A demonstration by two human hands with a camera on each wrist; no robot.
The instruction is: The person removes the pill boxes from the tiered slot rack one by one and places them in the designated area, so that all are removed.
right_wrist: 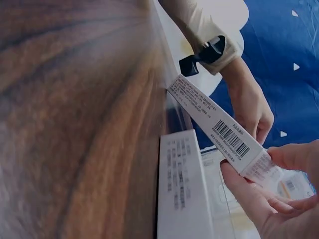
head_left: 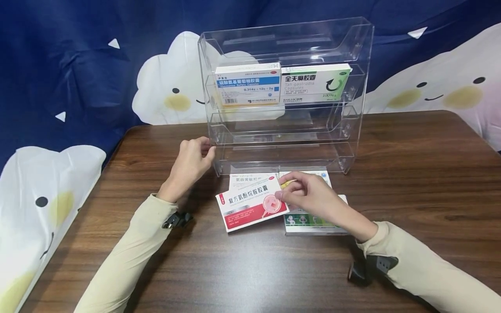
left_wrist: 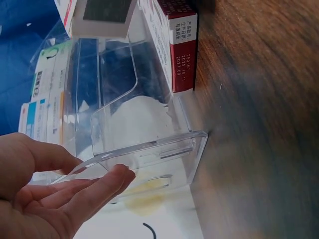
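Note:
My right hand [head_left: 313,193] pinches the right end of a white and red medicine box [head_left: 250,202] between thumb and fingers. That box is raised and tilted over other boxes lying before the rack; its barcode side [right_wrist: 219,127] faces the right wrist camera. My left hand [head_left: 192,161] is at the left side of a clear acrylic display rack [head_left: 282,154]. In the left wrist view its thumb and fingers [left_wrist: 107,184] grip the rack's side panel from both faces. Two boxes stand side by side on an upper tier, a blue and white one [head_left: 248,89] and a green and white one [head_left: 315,84].
Below the held box lie a white box [head_left: 244,178] and a green and white box [head_left: 309,228], the latter partly under my right hand. The brown wooden table [head_left: 235,278] meets a dark blue curtain [head_left: 98,65] with cloud faces behind the rack.

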